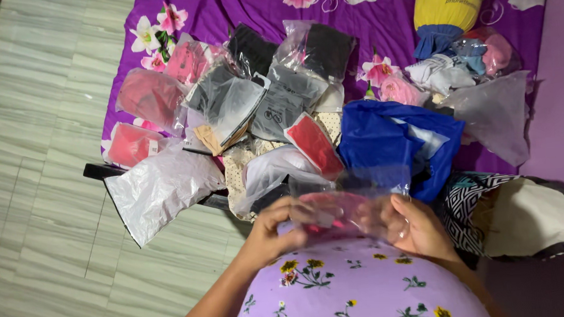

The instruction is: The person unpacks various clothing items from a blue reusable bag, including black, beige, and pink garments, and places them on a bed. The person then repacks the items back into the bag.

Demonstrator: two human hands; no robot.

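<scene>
Glossy clear plastic bag (350, 197), pink cloth

A purple flowered bedsheet (237, 8) covers the bed, carrying a heap of clear plastic packets (254, 96) of folded garments, a blue cloth (382, 138) right of them, and a yellow cushion (446, 5) far right.

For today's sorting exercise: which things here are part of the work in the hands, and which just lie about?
In hand:
left hand
right hand
clear plastic bag with pink cloth, held by both

Lying about:
blue cloth
red packet
grey plastic mailer
yellow bolster
purple flowered sheet
</scene>
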